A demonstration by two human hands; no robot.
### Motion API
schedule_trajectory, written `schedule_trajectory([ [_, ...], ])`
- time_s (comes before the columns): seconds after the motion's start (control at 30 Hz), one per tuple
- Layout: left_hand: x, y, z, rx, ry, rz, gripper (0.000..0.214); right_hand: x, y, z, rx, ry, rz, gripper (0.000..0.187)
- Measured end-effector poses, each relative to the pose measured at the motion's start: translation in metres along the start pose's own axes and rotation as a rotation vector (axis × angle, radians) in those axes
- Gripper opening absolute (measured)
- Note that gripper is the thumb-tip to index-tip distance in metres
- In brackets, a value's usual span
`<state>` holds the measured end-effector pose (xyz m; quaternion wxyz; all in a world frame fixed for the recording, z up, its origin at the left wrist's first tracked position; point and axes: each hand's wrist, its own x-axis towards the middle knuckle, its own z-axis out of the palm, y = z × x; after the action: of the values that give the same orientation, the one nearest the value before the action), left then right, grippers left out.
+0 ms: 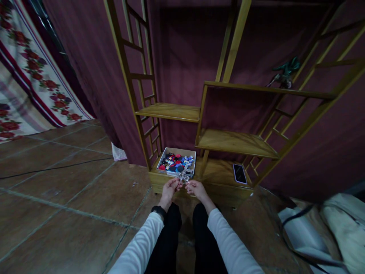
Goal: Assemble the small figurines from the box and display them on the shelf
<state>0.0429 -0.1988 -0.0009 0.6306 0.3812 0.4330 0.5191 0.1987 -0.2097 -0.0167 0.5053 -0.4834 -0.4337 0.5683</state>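
Note:
My left hand (170,188) and my right hand (196,189) are held close together just in front of a wooden shelf unit, fingers pinched on a small silvery sparkling ornament (184,177) between them. Right behind the ornament, a shallow white box (177,162) with several small colourful pieces in red, blue and black stands on the lowest shelf (219,173). A dark watch sits on my left wrist. My black-clad knees show below the hands.
A phone (240,173) lies on the lowest shelf to the right of the box. A green-winged figurine (284,72) stands on the upper right shelf. Bags (322,232) lie on the tiled floor at right. A flowered cloth (31,76) hangs at left.

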Motion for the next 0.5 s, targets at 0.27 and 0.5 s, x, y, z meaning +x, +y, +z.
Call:
schedule_trajectory([
  [0.27, 0.001, -0.006, 0.000, 0.117, 0.051, 0.150, 0.033, 0.004, 0.010, -0.005, -0.146, 0.116, -0.120, 0.028],
  [0.5, 0.008, -0.021, -0.005, 0.386, 0.051, 0.211, 0.023, 0.001, 0.006, -0.006, -0.280, 0.136, -0.178, 0.023],
])
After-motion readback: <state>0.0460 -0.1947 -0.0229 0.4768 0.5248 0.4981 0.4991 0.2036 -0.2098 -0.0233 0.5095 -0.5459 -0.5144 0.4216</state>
